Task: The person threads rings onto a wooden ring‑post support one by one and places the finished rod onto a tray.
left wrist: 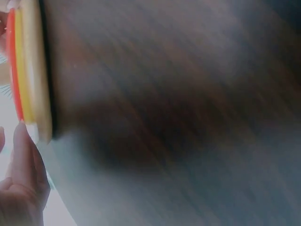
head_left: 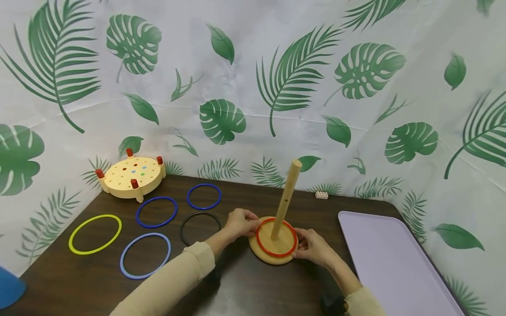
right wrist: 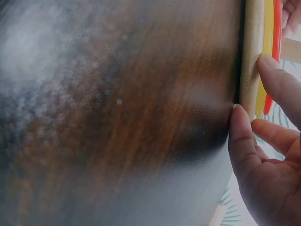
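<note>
A wooden stand with a round base (head_left: pixel 265 256) and a tall peg (head_left: pixel 287 193) rests on the dark table. Around the peg's foot lies a red ring (head_left: pixel 261 243), with a yellow ring (right wrist: pixel 268 28) beneath it. At the left edge of the base, my left hand (head_left: pixel 240 223) holds on with thumb and fingertips right at the rings. My right hand (head_left: pixel 315 248) grips the opposite edge; one fingertip (right wrist: pixel 269 61) touches the rim beside the yellow ring, another lies low by the tabletop.
Left of the stand lie two dark blue rings (head_left: pixel 157 198), a black ring (head_left: pixel 182 228), a light blue ring (head_left: pixel 122 259) and a yellow-green ring (head_left: pixel 71 241). A pegged wooden disc (head_left: pixel 134 175) stands behind them. On the right are a lilac tray (head_left: pixel 395 259) and a small pink block (head_left: pixel 322 195).
</note>
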`<state>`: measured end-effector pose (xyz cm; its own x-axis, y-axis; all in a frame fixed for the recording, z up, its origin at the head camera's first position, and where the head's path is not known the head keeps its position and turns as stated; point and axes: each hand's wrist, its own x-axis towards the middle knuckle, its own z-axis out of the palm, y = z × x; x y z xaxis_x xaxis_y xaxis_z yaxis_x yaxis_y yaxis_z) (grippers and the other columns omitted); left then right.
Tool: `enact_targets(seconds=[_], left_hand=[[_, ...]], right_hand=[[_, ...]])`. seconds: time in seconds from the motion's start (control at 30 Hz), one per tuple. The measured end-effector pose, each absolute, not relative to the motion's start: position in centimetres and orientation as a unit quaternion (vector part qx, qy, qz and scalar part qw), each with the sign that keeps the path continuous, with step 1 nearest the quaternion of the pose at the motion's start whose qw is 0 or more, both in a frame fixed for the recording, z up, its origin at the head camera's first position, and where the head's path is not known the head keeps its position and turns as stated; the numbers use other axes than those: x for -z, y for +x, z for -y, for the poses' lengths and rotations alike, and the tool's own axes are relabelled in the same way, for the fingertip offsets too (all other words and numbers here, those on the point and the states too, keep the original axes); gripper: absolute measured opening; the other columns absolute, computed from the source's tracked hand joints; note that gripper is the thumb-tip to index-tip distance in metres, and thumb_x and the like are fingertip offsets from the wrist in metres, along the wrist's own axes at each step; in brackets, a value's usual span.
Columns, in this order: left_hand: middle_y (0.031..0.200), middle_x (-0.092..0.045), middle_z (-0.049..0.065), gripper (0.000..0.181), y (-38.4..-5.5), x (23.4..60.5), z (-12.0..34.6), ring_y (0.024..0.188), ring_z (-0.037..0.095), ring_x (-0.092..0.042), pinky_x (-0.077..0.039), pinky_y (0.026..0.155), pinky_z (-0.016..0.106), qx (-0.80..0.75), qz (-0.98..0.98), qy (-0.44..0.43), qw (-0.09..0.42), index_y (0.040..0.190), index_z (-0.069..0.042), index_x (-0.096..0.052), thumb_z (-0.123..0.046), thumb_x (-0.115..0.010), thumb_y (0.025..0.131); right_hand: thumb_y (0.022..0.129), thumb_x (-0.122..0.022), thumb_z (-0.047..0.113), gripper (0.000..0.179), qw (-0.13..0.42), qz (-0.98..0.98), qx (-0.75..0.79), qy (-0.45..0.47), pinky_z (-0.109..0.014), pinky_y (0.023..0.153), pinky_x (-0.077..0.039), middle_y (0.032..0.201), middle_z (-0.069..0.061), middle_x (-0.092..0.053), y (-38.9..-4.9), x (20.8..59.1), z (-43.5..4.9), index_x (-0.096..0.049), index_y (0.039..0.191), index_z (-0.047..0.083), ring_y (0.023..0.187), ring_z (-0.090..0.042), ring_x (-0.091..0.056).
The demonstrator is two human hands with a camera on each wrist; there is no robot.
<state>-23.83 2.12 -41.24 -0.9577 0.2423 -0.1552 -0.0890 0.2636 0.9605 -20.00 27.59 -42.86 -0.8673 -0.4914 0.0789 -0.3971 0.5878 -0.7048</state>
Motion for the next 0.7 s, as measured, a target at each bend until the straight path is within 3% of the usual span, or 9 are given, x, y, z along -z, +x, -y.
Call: enact_targets(seconds=[0.17,0.4,0.7], left_hand=[[0.085,-0.068,0.016,0.019,-23.8,40.9,-0.5,0.071,0.021,-0.068,-0.059,0.063,0.031,-0.612,-0.775,0.069,0.142,0.098,0.007,-0.066,-0.005,-0.068,0.085],[0.098,-0.068,0.023,0.023,-23.0,39.8,3.4,0.090,0.034,-0.067,-0.059,0.072,0.036,-0.600,-0.777,0.110,0.155,0.104,0.008,-0.064,-0.008,-0.065,0.087],[0.103,-0.065,0.023,0.027,-22.5,39.0,10.3,0.094,0.032,-0.065,-0.058,0.077,0.038,-0.569,-0.798,0.109,0.167,0.108,0.008,-0.061,-0.012,-0.063,0.090]], right_hand=[[0.076,-0.077,0.008,0.062,0.067,-0.889,0.380,-0.246,-0.022,0.066,-0.054,0.097,-0.018,-0.064,-20.0,42.7,-27.5,-0.047,0.124,-0.018,0.075,-0.014,-0.061],[0.077,-0.076,0.007,0.061,0.070,-0.887,0.383,-0.249,-0.020,0.064,-0.053,0.097,-0.019,-0.064,-19.9,42.6,-27.4,-0.047,0.124,-0.018,0.074,-0.010,-0.060],[0.076,-0.077,0.009,0.063,0.066,-0.890,0.376,-0.248,-0.020,0.064,-0.053,0.095,-0.018,-0.063,-20.0,42.7,-27.6,-0.047,0.124,-0.019,0.074,-0.013,-0.060]])
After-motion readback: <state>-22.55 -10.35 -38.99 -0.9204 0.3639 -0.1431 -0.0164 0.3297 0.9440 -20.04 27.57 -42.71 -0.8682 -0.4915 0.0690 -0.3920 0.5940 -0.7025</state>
